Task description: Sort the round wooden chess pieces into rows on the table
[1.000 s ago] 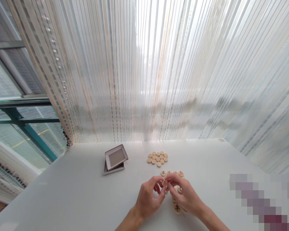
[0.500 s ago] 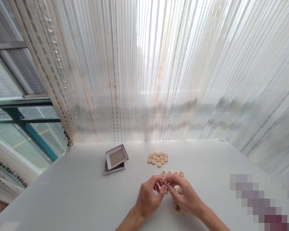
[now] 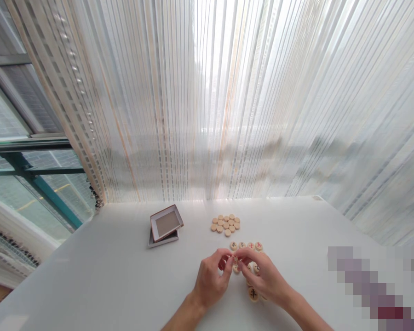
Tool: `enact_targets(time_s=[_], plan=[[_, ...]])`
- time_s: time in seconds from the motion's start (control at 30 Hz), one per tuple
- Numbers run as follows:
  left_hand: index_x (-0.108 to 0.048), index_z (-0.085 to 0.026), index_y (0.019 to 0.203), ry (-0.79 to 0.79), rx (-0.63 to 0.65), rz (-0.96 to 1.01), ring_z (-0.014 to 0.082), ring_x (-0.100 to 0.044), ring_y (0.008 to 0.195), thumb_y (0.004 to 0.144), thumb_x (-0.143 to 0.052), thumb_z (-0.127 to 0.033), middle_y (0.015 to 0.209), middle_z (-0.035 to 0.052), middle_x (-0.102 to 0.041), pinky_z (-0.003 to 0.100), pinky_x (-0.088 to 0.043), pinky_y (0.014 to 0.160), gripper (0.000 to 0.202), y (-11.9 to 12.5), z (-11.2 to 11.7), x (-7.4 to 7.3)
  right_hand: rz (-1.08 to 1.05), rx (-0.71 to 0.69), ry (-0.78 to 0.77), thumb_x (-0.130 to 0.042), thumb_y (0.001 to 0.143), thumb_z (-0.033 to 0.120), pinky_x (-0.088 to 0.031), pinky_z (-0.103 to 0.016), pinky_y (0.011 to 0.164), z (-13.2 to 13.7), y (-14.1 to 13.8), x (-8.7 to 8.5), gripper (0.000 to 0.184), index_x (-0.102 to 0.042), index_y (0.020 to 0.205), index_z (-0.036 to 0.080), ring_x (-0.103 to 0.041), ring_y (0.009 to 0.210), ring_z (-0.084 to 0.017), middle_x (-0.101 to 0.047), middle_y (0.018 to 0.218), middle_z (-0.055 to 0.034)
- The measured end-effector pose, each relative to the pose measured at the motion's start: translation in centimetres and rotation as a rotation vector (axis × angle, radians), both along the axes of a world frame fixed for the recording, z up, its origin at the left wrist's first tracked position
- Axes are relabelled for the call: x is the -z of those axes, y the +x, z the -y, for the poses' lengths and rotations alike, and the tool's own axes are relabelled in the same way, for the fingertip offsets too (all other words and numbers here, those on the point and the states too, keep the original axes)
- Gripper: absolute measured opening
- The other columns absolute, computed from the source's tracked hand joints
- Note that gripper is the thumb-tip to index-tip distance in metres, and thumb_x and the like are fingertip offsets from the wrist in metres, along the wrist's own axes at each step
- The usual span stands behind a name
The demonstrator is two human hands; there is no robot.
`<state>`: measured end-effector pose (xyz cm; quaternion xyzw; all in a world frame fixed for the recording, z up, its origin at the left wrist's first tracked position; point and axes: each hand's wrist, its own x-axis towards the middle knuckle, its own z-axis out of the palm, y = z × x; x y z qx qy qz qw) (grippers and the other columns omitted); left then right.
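Note:
My left hand [image 3: 212, 275] and my right hand [image 3: 264, 275] meet over the near middle of the table. Between their fingertips they pinch one small round wooden Chinese chess piece [image 3: 235, 259], mostly covered by the fingers. Just beyond my hands, a row of chess pieces [image 3: 242, 245] lies face up, some with black characters and some with red. Another piece [image 3: 236, 269] sits right below the held one. More pieces show under and beside my right hand, among them one with a black character [image 3: 253, 293]; my palm partly hides this group.
A cluster of chess pieces [image 3: 226, 225] with blank sides up lies farther back on the white table [image 3: 106, 276]. To its left, an open box [image 3: 167, 224] rests tilted on another shallow tray [image 3: 163, 242]. A sheer striped curtain [image 3: 193, 138] hangs behind the table's far edge.
The held piece has turned between my fingers; its red-marked face showed before and is now tilted out of clear view. The whole view has shifted slightly.

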<state>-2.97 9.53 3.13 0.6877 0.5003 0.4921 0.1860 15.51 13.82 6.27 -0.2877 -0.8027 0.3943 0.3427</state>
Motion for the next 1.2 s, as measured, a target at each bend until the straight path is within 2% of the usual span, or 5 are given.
enact_targets(time_s=[0.27, 0.5, 0.8, 1.2], plan=[[-0.059, -0.022, 0.111, -0.010, 0.047, 0.007, 0.0120, -0.067, 0.064, 0.091, -0.059, -0.021, 0.083, -0.0001, -0.072, 0.022, -0.056, 0.066, 0.020, 0.10, 0.07, 0.10, 0.016, 0.026, 0.015, -0.050, 0.100, 0.031, -0.055, -0.032, 0.080, -0.19, 0.07, -0.21, 0.017, -0.064, 0.107, 0.024, -0.069, 0.081, -0.018, -0.072, 0.091, -0.0037], [-0.058, -0.023, 0.112, -0.013, 0.033, -0.007, 0.0106, -0.066, 0.062, 0.088, -0.062, -0.017, 0.085, -0.0009, -0.072, 0.021, -0.056, 0.063, 0.025, 0.13, 0.03, 0.37, 0.017, 0.046, 0.016, -0.050, 0.099, 0.035, -0.057, -0.031, 0.077, -0.22, -0.14, -0.15, 0.020, -0.065, 0.104, 0.023, -0.070, 0.080, -0.019, -0.073, 0.089, -0.0047], [-0.060, -0.024, 0.111, -0.026, 0.033, -0.010, 0.0106, -0.065, 0.062, 0.088, -0.063, -0.018, 0.083, -0.0019, -0.071, 0.021, -0.056, 0.063, 0.025, 0.19, 0.03, 0.51, -0.019, 0.036, -0.015, -0.056, 0.097, 0.033, -0.058, -0.031, 0.076, 0.03, -0.21, -0.78, 0.015, -0.066, 0.103, 0.024, -0.070, 0.080, -0.018, -0.074, 0.089, -0.0031], [-0.061, -0.025, 0.111, -0.018, 0.046, -0.034, 0.0109, -0.065, 0.062, 0.089, -0.063, -0.021, 0.083, -0.0028, -0.073, 0.022, -0.055, 0.065, 0.022, 0.20, 0.14, 0.33, -0.012, 0.069, -0.045, -0.060, 0.095, 0.038, -0.058, -0.031, 0.077, -0.16, -0.26, 0.04, 0.016, -0.065, 0.099, 0.023, -0.070, 0.079, -0.018, -0.073, 0.085, -0.0023]])
